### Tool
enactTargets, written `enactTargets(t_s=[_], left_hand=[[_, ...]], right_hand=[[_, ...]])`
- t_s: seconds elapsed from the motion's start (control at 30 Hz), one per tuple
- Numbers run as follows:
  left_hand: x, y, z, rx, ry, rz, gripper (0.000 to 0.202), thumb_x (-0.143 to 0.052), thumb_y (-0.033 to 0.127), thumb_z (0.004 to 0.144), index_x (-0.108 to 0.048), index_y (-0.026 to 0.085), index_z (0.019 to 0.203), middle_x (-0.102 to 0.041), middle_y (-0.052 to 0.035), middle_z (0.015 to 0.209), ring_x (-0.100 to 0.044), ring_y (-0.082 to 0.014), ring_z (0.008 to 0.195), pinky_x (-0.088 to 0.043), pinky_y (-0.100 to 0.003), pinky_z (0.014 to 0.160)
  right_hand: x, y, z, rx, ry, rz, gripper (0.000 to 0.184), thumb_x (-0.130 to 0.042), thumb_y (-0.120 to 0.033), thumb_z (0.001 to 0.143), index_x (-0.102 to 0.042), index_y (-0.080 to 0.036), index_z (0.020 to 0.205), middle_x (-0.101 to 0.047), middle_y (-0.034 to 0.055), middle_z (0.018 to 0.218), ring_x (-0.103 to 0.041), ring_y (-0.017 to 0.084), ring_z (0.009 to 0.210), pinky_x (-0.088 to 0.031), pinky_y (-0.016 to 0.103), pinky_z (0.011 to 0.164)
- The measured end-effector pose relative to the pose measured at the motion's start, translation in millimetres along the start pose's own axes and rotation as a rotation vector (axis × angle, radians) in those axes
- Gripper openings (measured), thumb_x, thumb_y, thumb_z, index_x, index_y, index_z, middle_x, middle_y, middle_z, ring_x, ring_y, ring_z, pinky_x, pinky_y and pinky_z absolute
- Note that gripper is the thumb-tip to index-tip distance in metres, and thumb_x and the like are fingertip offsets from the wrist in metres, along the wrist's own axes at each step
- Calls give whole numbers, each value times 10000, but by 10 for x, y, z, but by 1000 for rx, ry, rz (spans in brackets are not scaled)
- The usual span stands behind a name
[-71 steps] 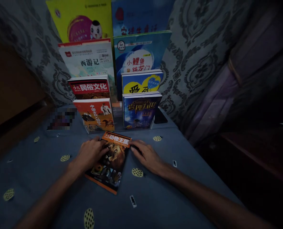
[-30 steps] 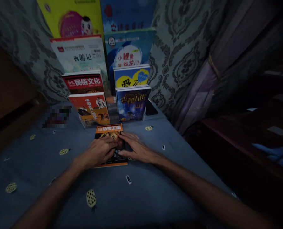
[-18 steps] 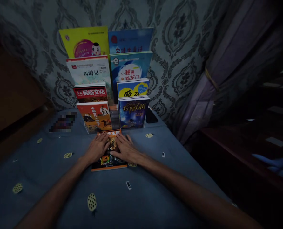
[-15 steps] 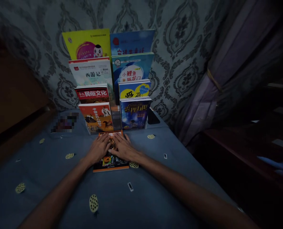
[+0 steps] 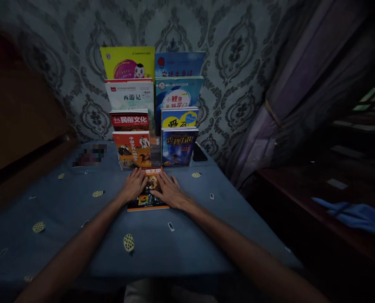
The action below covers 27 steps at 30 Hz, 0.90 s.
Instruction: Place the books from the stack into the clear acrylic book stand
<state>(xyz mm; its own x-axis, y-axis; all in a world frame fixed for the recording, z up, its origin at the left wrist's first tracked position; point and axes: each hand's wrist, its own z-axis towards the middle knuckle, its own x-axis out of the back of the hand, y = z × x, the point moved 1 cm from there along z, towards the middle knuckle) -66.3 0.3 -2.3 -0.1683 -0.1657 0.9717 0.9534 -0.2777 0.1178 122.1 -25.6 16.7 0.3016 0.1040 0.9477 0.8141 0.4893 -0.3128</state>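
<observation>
An orange-edged animal book point(image 5: 148, 198) lies flat on the blue patterned tablecloth point(image 5: 80, 219), just in front of a tiered stand of upright books point(image 5: 155, 113). My left hand point(image 5: 133, 187) rests on the book's left half with fingers stretched flat. My right hand point(image 5: 170, 193) lies on its right half and edge, fingers spread flat too. Both hands cover much of the cover. Directly behind the book stand a red-orange book point(image 5: 132, 149) and a dark blue book point(image 5: 178, 146).
Patterned wallpaper point(image 5: 238, 63) backs the stand. A tied purple curtain point(image 5: 269, 113) hangs at the right. A dark wooden surface point(image 5: 301, 189) with a blue cloth point(image 5: 354, 214) lies right of the table. A dark phone-like object point(image 5: 200, 153) sits beside the blue book.
The book was turned from a slant to square with the stand and slid closer to it. Both hands moved onto its cover, lying flat. The view pulled back and tilted up.
</observation>
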Motion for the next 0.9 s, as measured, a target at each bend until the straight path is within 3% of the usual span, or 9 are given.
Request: enactTargets(t_s=[0.23, 0.53, 0.7, 0.9], left_hand=[[10, -5, -32, 42, 27, -21, 475, -363, 382, 1018, -441, 130, 1413, -400, -200, 1540, -306, -326, 1464, -310, -497, 1135], [26, -32, -57, 146, 117, -143, 408, -412, 377, 994, -530, 101, 1270, -508, -232, 1414, -486, -323, 1319, -339, -478, 1104], [19, -87, -13, 232, 177, -363, 338, -472, 336, 948, -592, 137, 1193, -606, -190, 1322, -498, -319, 1299, -330, -475, 1103], [94, -232, 116, 350, 271, -819, 286, -566, 364, 848, -675, 175, 1034, -743, -96, 1031, -637, -280, 1098, -461, -383, 972]], right_hand=[[-4, -203, -414, 5, -33, -44, 772, -256, -583, 1004, -247, -35, 1548, -166, 220, 1627, -118, 305, 1524, -103, 516, 1221], [59, -275, -494, -15, -57, -47, 739, -255, -537, 1017, -232, -27, 1550, -151, 198, 1631, -105, 291, 1526, -106, 493, 1227], [49, -263, -497, -23, -42, -29, 718, -279, -521, 1015, -245, -44, 1551, -165, 186, 1629, -98, 274, 1527, -99, 491, 1228], [-24, -205, -452, -1, -5, -32, 717, -336, -524, 1004, -272, -60, 1546, -194, 189, 1622, -126, 285, 1522, -133, 491, 1226]])
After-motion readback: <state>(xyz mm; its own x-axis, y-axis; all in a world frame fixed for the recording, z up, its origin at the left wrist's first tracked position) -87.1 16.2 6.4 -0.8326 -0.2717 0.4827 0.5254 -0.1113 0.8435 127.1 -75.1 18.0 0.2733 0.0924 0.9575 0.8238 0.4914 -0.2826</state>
